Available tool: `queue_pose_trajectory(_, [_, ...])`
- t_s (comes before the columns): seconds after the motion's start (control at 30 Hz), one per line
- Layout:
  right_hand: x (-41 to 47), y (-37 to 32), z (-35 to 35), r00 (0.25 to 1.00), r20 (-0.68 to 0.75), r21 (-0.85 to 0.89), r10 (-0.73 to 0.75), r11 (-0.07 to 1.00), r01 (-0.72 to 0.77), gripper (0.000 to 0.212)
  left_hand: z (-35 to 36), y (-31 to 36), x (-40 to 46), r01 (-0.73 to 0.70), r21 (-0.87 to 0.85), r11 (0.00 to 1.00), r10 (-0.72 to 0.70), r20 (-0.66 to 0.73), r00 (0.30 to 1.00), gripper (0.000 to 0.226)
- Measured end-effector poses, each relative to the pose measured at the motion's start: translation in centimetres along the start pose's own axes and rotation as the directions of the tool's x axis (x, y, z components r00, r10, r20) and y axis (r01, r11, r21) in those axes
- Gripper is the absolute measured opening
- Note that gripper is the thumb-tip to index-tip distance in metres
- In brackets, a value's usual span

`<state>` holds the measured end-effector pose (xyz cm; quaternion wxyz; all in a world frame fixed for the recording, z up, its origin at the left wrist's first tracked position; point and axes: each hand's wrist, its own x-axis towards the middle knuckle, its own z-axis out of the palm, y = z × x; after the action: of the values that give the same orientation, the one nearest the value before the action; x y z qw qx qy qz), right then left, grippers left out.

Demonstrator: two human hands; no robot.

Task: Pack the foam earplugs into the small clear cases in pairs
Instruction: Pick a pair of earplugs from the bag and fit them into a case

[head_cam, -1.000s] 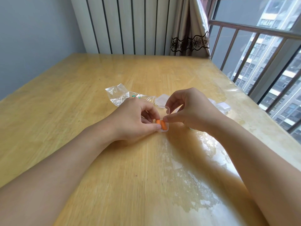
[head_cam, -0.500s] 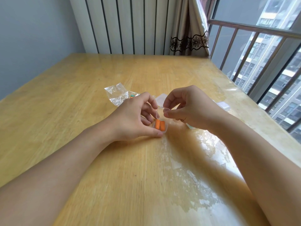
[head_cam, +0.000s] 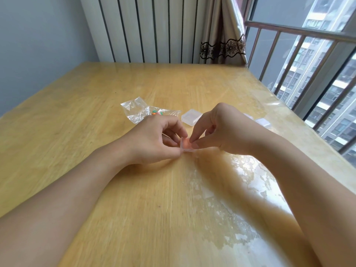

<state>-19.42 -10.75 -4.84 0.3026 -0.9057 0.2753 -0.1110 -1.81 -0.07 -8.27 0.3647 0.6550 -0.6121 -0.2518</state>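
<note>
Step in hand, by judgement: closing of a loaded case; the small clear case (head_cam: 186, 145) sits on the tabletop (head_cam: 96, 116), an orange blur showing through its top, read as earplugs inside, their count not discernible. Left hand (head_cam: 152, 139): thumb and fingers curled against the left edge of the case, a pinching grip steadying it. Right hand (head_cam: 221, 132): fingertips bearing down on the top of the case from the right, thumb at its near right edge, so its grip is also on the case; whether the lid is fully latched cannot be told. Beyond the case and to the left lies a clear plastic bag (head_cam: 136, 111) holding further earplugs (head_cam: 157, 112), orange and green visible; just beyond the case, a second clear case (head_cam: 190, 116), closed so far as can be seen; further pale cases beyond the right hand, mostly hidden. Next move calls for firm, even pressure on the lid until it seats, then setting this case aside and drawing a fresh pair from the bag.
</note>
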Motion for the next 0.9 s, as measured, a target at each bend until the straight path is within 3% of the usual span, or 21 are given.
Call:
queue_pose_trajectory(0.3, [0.4,0.0,0.4,1.000,-0.006,-0.063,-0.017,0.998,0.016,0.012,-0.3,-0.3,0.1,-0.027,0.021,0.999,0.027,0.014,1.000,0.022])
queue_pose_trajectory(0.57, [0.0,-0.2,0.9,0.991,0.012,-0.167,-0.136,0.976,0.136,0.015,0.2,-0.2,0.2,-0.023,-0.037,0.999,0.022,-0.026,0.999,0.021])
queue_pose_trajectory(0.77, [-0.2,1.1,-1.9,0.981,-0.174,-0.195,-0.085,0.980,0.051,0.016,0.0,0.2,0.1,-0.086,0.023,0.996,0.089,-0.220,0.972,0.022])
queue_pose_trajectory(0.9, [-0.9,1.4,-3.0,0.989,-0.142,-0.192,-0.045,0.981,0.017,0.017,-0.2,0.2,0.1,-0.174,0.131,0.976,0.208,-0.319,0.925,0.021])
